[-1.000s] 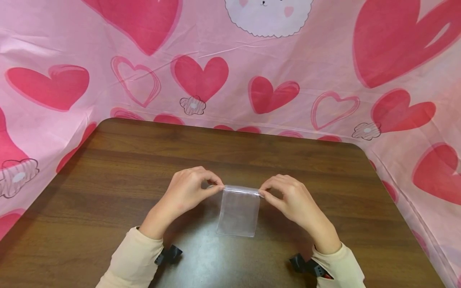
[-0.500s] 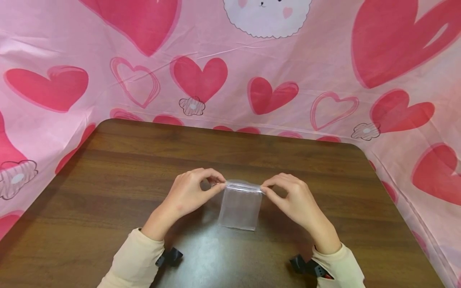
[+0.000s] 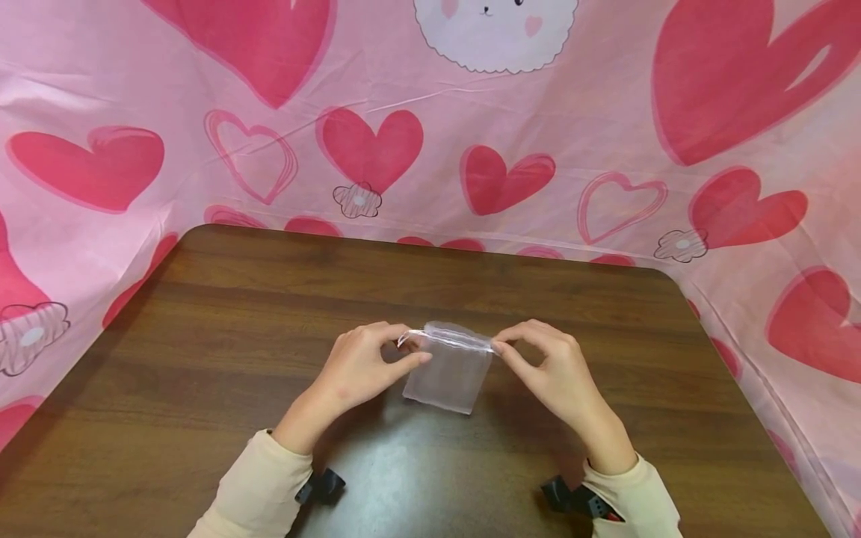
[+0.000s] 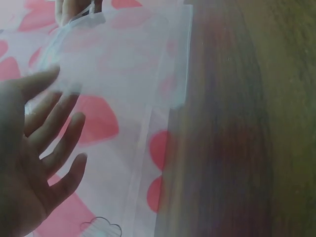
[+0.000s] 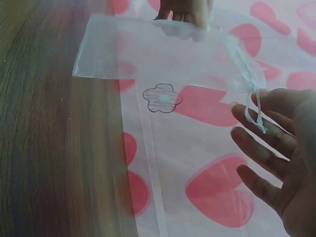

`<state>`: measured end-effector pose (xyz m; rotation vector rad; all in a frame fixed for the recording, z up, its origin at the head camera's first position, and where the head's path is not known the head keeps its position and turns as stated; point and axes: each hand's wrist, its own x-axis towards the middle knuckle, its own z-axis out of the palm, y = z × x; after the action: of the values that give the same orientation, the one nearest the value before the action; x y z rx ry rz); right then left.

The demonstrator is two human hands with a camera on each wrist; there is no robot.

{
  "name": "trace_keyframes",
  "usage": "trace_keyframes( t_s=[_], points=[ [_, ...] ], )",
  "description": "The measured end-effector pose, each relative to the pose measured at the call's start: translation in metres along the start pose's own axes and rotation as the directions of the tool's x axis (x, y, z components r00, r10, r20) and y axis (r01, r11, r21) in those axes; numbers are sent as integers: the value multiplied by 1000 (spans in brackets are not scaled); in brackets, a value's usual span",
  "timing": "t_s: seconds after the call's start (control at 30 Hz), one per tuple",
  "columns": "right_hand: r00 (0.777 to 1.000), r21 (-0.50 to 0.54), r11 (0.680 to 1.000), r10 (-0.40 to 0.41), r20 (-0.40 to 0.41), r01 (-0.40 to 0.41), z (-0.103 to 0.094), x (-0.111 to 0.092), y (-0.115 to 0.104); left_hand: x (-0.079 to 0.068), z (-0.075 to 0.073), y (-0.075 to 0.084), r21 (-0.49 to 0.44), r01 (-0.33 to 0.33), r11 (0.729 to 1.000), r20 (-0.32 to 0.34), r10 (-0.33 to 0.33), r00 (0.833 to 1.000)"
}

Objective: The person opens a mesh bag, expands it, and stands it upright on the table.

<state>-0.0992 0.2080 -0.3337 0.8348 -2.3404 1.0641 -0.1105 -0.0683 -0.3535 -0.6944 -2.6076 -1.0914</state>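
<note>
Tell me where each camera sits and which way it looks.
Head: on the head, facing forward and down at the sheer bag; the left hand, right hand and sleeves show.
Left wrist: on that wrist, facing the bag; left hand nearest, part of the right hand beyond.
Right wrist: on that wrist, facing the bag; right hand nearest, part of the left hand beyond.
Shared: both wrist views show the bag and heart-patterned cloth.

text: none legible | labels: none | brands: none | numbers: none | signs: none
</note>
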Motion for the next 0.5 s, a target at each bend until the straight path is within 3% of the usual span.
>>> trace_keyframes(
  t_s=[0.13, 0.5],
  points=[
    [1000, 35, 999, 10, -5, -10, 0, 0, -1, 0, 3, 0, -1, 38, 999, -43, -38, 998],
    [997, 10, 997, 71, -23, -71, 3, -2, 0, 2, 0, 2, -181, 128, 975, -78, -144, 986]
  ],
)
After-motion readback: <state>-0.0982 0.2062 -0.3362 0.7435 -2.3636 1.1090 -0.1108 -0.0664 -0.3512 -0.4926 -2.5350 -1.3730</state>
